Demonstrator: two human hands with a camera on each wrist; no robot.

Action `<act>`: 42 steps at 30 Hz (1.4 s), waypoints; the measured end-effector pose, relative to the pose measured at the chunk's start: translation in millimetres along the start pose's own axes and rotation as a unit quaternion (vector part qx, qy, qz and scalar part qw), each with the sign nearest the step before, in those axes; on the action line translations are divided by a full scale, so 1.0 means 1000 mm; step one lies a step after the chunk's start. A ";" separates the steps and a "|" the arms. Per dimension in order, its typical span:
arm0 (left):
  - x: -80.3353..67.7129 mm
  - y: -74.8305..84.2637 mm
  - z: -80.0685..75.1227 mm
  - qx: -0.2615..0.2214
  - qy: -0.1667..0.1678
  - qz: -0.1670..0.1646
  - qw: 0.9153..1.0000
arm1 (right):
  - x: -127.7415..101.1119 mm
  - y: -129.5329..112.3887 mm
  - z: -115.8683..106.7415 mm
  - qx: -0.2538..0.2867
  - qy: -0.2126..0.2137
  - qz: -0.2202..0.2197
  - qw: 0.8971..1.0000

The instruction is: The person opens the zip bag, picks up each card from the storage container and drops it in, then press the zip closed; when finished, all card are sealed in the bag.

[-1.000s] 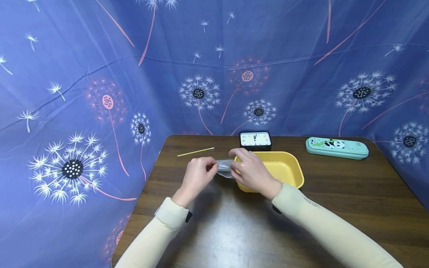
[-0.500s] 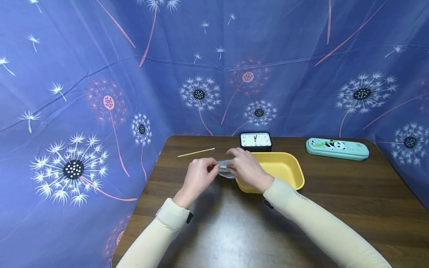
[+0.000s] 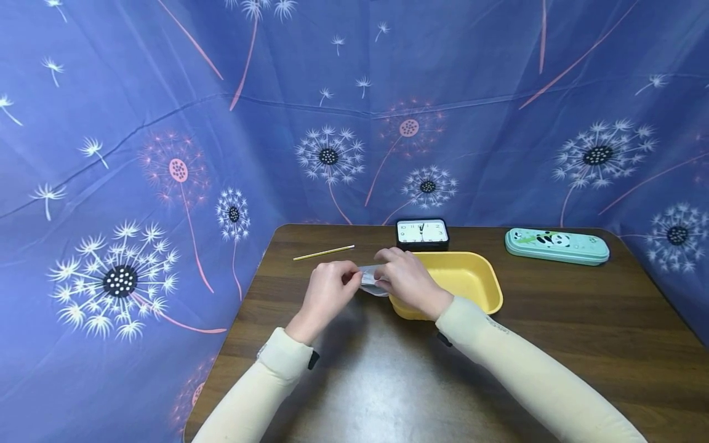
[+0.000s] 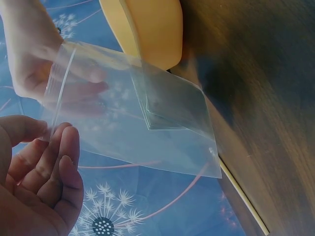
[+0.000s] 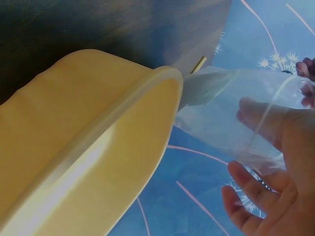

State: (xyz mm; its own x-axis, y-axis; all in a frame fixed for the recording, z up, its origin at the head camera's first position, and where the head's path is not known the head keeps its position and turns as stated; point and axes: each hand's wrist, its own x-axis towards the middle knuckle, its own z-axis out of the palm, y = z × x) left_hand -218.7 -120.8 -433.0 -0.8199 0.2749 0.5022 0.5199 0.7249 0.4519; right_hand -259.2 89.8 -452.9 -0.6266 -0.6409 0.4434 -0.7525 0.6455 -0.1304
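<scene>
- The dark brown wooden table point(image 3: 554, 344) lies under both hands, with cream sleeves reaching over its near edge.
- The yellow oval plastic tub point(image 3: 471, 283) stands just beyond and to the right of the right hand point(image 3: 407, 280), its near rim close by that wrist.
- The mint-green panda pencil case point(image 3: 556, 244) lies well off to the right of the right hand, near the far edge.
- The black rectangular clock point(image 3: 422, 232) stands just beyond the tub, past the right hand.
- The clear plastic zip bag point(image 4: 133, 123) hangs between the two hands, above the table; the right hand pinches its top edge, fingers behind the film.
- The left hand point(image 3: 327, 289) pinches the same bag's opposite top corner with curled fingertips.
- The thin yellow stick point(image 3: 324, 251) lies beyond the left hand, apart from it.
</scene>
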 end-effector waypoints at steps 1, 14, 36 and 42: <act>0.000 0.000 0.000 0.000 0.000 0.000 1.000 | 0.000 -0.001 -0.001 -0.001 0.003 -0.002 1.000; 0.000 -0.002 -0.001 -0.002 0.021 0.011 1.000 | -0.019 -0.007 -0.029 0.022 0.055 0.007 0.998; 0.001 -0.011 -0.008 -0.029 0.040 -0.025 0.998 | -0.037 0.012 -0.023 0.057 0.056 0.041 0.996; 0.000 -0.017 -0.013 -0.081 0.041 -0.061 0.994 | -0.030 0.008 -0.021 0.078 0.083 0.046 0.992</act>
State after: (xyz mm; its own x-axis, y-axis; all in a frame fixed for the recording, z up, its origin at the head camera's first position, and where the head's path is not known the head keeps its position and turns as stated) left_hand -224.3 -141.2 -431.0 -0.8609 0.1344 0.4908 0.4547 0.6361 0.6234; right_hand -241.9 122.6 -449.0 -0.6617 -0.4964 0.5619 -0.7240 0.6178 -0.3068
